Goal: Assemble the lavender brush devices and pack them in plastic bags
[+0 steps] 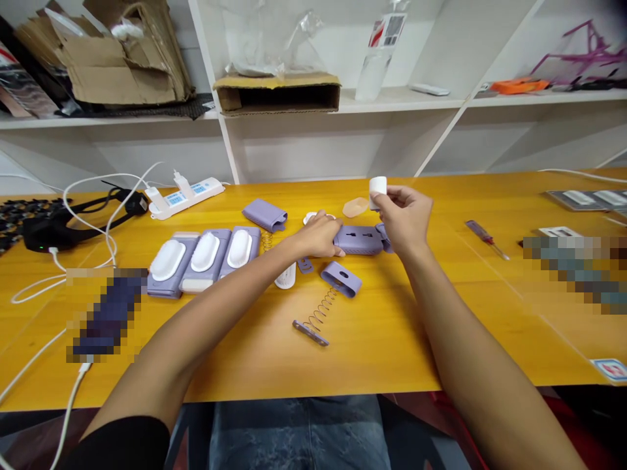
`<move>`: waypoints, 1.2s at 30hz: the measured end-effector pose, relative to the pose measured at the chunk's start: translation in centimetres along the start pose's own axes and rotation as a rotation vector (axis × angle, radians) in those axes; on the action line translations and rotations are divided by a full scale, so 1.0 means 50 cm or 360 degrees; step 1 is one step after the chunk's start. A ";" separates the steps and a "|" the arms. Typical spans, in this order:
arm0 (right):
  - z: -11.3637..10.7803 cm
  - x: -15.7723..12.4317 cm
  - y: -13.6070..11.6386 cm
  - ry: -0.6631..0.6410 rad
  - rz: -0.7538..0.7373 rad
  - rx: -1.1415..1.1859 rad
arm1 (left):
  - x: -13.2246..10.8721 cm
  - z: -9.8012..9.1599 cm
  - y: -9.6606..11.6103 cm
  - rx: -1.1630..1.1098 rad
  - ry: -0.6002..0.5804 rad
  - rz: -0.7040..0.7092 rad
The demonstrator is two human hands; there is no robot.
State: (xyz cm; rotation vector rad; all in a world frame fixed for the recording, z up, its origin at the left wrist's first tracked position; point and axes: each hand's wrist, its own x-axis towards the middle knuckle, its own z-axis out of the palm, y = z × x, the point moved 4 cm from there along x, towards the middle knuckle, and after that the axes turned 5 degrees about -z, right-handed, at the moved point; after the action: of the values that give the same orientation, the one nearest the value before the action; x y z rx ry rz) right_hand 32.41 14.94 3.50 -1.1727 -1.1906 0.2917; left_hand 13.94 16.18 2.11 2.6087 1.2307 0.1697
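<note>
My left hand (319, 236) rests on the orange table, fingers curled on the left end of a purple housing (360, 239) with small slots. My right hand (402, 215) hovers just right of that housing and pinches a small white cylinder (377, 188) between thumb and fingers. In front of the housing lie a purple shell piece (341, 279), a coil spring (321, 310) and a small grey metal strip (310, 333). A white oval cap (286, 277) lies under my left wrist.
Three purple units with white oval tops (204, 258) sit in a row at left, a purple sleeve (265, 215) behind them. A white power strip (186, 196) with cables, a black headset (53, 225) and a screwdriver (486, 239) also lie on the table (392, 339). Shelves with cardboard boxes (277, 91) stand behind.
</note>
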 end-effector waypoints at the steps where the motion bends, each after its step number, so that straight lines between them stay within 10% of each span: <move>1: 0.001 -0.001 0.001 0.0001 0.0001 -0.0006 | 0.000 0.002 0.000 -0.0018 0.0027 -0.0017; 13: 0.013 -0.016 -0.017 -0.0031 0.0031 0.0130 | -0.151 -0.114 -0.035 -0.1007 0.0998 -0.0149; 19: 0.054 -0.057 -0.066 -0.0276 0.0046 0.0382 | -0.288 -0.142 -0.045 -0.1732 0.0981 -0.0209; 29: 0.099 -0.167 -0.175 -0.0950 0.0054 0.1014 | -0.358 -0.027 -0.057 -0.2828 -0.0087 -0.0227; 36: 0.091 -0.196 -0.202 -0.1193 0.0156 0.1128 | -0.378 -0.003 -0.054 -0.2737 -0.0268 -0.0125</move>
State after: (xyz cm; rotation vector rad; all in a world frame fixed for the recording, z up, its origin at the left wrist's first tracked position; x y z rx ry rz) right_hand 20.80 6.10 5.89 -0.4835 -1.4790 1.1975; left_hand -0.13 3.27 1.55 1.0233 0.5414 0.6167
